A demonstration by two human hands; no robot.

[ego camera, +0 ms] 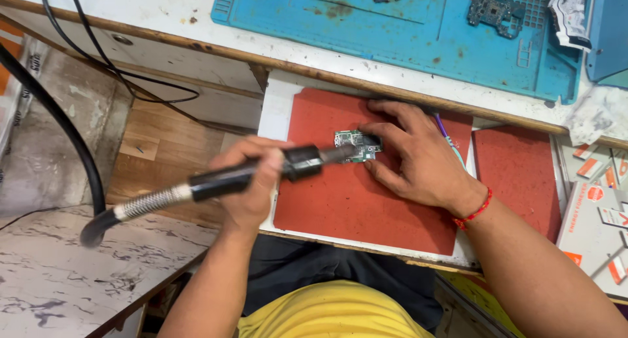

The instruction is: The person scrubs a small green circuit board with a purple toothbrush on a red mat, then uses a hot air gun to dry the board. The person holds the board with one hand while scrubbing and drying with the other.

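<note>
- Small green circuit board (356, 145) sits on the red mat (366, 200), toward its top edge.
- Right hand (418, 158) lies flat, fingers pinning the board.
- Left hand (252, 181) grips a black hot-air handpiece (261, 171), nozzle right at the board.
- Looks mid-job to me; board's not lifted off the mat yet.

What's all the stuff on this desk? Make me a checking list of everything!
Surface: red mat on a pull-out shelf.
Job's things: small green circuit board on the mat; black hot-air handle with its nozzle at the board.
Clutter: blue work mat with another board; orange-white packets.
Grippers: left hand grips the handle; right hand pins the board.
Cables: black cables; handle's hose.
Surroundings: marbled tabletop, wooden floor.
</note>
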